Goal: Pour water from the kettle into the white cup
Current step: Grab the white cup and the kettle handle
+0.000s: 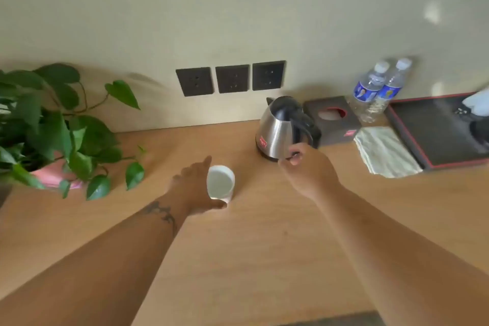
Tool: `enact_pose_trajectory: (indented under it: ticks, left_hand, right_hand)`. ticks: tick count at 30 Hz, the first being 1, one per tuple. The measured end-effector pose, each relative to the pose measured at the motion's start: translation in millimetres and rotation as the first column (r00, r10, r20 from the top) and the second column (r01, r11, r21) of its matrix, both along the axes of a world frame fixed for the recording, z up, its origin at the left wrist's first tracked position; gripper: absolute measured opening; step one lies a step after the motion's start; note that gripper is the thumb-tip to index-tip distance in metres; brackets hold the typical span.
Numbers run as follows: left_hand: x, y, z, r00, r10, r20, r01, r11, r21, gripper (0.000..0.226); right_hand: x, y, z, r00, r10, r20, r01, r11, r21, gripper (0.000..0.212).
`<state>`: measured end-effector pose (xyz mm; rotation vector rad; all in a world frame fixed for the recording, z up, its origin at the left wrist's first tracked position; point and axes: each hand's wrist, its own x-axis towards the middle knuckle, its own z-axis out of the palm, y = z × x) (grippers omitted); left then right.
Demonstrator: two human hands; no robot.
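The white cup (221,182) stands upright on the wooden counter (264,246), near the middle. My left hand (193,188) wraps it from the left, thumb at its near side and index finger at its far side. The steel kettle (277,130) with a black handle and lid sits on its base to the right of the cup, by the wall. My right hand (307,167) is at the foot of the kettle's handle with its fingers half curled. The handle above the hand is bare, and I cannot tell whether the fingers touch it.
A potted plant (53,127) fills the left of the counter. Right of the kettle are a dark tissue box (333,119), a folded cloth (383,151), two water bottles (375,87) and a black tray (434,130). Three wall sockets (231,78) sit behind.
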<state>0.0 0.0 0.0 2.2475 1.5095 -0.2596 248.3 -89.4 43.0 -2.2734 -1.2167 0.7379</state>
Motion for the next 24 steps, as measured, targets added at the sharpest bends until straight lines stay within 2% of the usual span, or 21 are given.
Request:
enact_pose_trajectory:
  ticks: [3,5,7,9,12,15,19,24]
  left_hand:
    - [3,5,-20,0.999,0.011,0.035,-0.011,1.0,-0.007,0.122]
    - [2,5,-31,0.994,0.048,0.098,-0.046,0.999,-0.026,0.119]
    - [1,3,-37,0.984,0.069,0.166,-0.066,0.998,-0.022,0.117]
    - [-3,1,-41,0.978,0.064,0.199,-0.066,0.998,0.003,0.117]
    - [-6,-1,-44,0.966,0.078,0.248,-0.085,0.996,0.018,0.115]
    - [-6,-1,-45,0.959,0.093,0.268,-0.102,0.995,0.021,0.11]
    - [-6,0,-47,0.954,0.096,0.285,-0.109,0.993,0.032,0.111]
    - [-7,-1,-49,0.95,0.096,0.297,-0.112,0.993,0.036,0.111]
  right_hand:
    - [10,14,-8,0.949,-0.238,0.206,0.176,0.944,0.278,0.058]
    - [18,24,-12,0.93,-0.318,0.184,0.241,0.907,0.345,0.075]
    - [24,34,-20,0.943,-0.332,0.011,0.314,0.902,0.297,0.082]
    - [29,42,-30,0.92,-0.356,-0.164,0.385,0.902,0.198,0.064]
    - [35,48,-38,0.903,-0.387,-0.188,0.415,0.899,0.139,0.019]
    - [36,49,-37,0.913,-0.344,-0.22,0.382,0.909,0.164,0.003]
    - [36,49,-34,0.902,-0.284,-0.324,0.348,0.924,0.16,0.016]
    - [34,52,-32,0.843,-0.21,-0.495,0.275,0.96,0.061,0.02]
